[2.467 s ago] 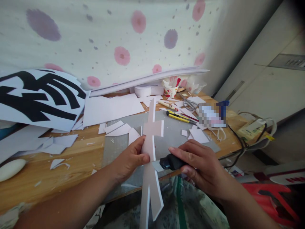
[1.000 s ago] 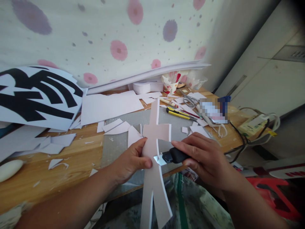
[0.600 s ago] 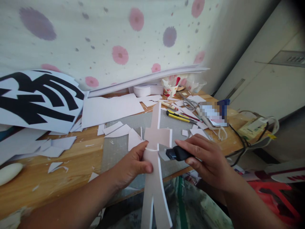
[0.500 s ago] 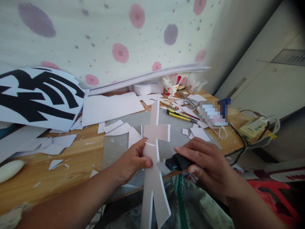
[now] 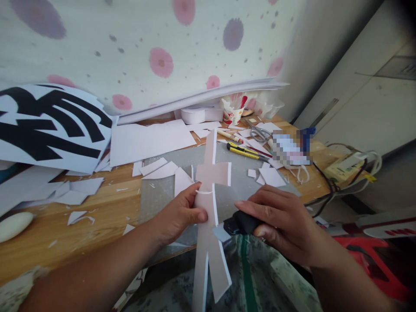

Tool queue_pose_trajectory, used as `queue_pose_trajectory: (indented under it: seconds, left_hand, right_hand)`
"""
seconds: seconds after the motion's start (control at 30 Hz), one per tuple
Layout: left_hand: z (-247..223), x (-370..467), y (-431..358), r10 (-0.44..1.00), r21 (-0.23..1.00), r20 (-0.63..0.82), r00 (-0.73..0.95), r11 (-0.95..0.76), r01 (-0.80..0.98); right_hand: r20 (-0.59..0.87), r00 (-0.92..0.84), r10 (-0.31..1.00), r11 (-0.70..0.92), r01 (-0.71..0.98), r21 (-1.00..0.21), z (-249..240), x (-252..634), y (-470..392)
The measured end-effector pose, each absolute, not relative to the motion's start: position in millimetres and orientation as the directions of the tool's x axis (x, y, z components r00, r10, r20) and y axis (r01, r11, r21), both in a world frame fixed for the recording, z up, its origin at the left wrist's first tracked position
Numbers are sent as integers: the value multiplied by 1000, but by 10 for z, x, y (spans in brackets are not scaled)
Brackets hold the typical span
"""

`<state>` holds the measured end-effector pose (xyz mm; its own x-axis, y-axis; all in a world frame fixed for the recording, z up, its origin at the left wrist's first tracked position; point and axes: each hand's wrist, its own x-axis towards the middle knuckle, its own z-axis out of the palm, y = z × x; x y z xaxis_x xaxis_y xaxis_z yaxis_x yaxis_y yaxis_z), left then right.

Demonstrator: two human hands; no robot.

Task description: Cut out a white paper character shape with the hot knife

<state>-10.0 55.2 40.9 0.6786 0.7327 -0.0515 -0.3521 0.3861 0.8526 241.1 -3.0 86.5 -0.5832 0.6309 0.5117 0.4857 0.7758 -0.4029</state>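
Observation:
My left hand (image 5: 182, 212) is closed round the upper part of a white foam-board cutout (image 5: 204, 236), thumb across its face. The cutout has a crossbar near its top and two legs below, which hang past the table edge over my lap. In my right hand (image 5: 279, 221) is a black-handled utility knife (image 5: 242, 223), its wide blade pointing left. The blade lies at the cutout's right edge, just above where the legs split; whether it cuts in cannot be seen.
A grey cutting mat (image 5: 162, 195) lies under scattered board scraps. Beyond are a yellow box cutter (image 5: 245, 151), scissors (image 5: 259, 131), a paper cup (image 5: 232, 115) and a large white sheet (image 5: 152, 141). A black-patterned board (image 5: 48, 130) leans at left; cables (image 5: 328, 186) hang at right.
The knife blade has moved down along the cutout's right edge and now tilts across it. My left hand keeps the same hold. The whole view has shifted slightly.

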Motion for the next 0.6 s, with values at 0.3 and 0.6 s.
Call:
queue_pose_trajectory:
  seconds: [0.3, 0.6]
  left_hand:
    - [459, -103, 535, 742, 873, -87, 665, 378, -308]
    - [459, -110, 531, 739, 887, -93, 667, 366, -282]
  right_hand:
    - [542, -558, 628, 772, 536, -342, 836, 2399, 35]
    - [598, -507, 621, 758, 584, -291, 814, 2373, 129]
